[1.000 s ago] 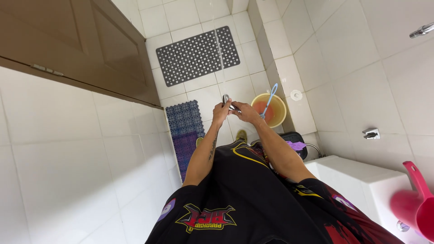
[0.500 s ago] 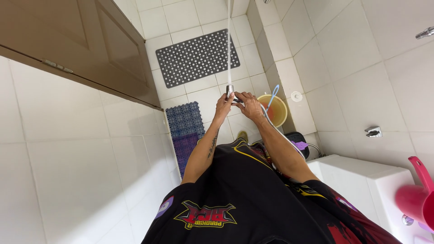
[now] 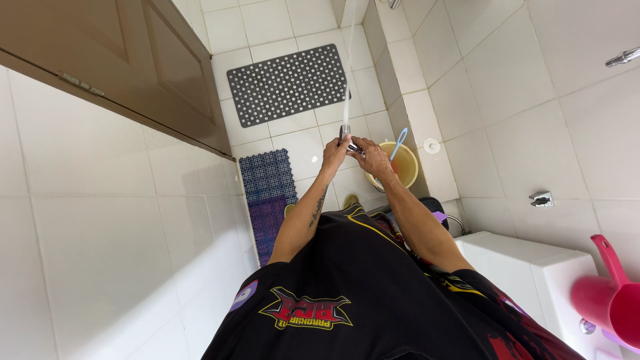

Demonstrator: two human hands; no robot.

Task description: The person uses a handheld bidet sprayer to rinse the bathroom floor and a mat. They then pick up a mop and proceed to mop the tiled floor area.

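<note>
Both hands meet out in front of the body, over the white tile floor (image 3: 300, 150). Left hand (image 3: 333, 155) is wrapped around a small metal spray head (image 3: 345, 135), fingers curled tight on its lower part; right hand (image 3: 371, 157) is closed on it from the other side, thumb and fingers pinched at the base, touching the left hand's fingertips. Spray head's long axis runs away from the body, nozzle end pointing twd the far end of the room; a thin water jet (image 3: 349, 60) leaves the tip and shoots on roughly the same line, passing over the edge of the grey perforated mat (image 3: 287, 83). Can't tell whether a hose is attached, too small. Just beside the right hand, lower on the floor, sits a yellow bucket (image 3: 408, 168) w/ a blue-handled brush (image 3: 397, 144) leaning in it. Left of the arms lies a blue-purple woven mat (image 3: 268, 193) by the brown door (image 3: 133, 67). White toilet tank (image 3: 520, 267) and a pink scoop (image 3: 610, 297) at right, well apart from the hands.
</note>
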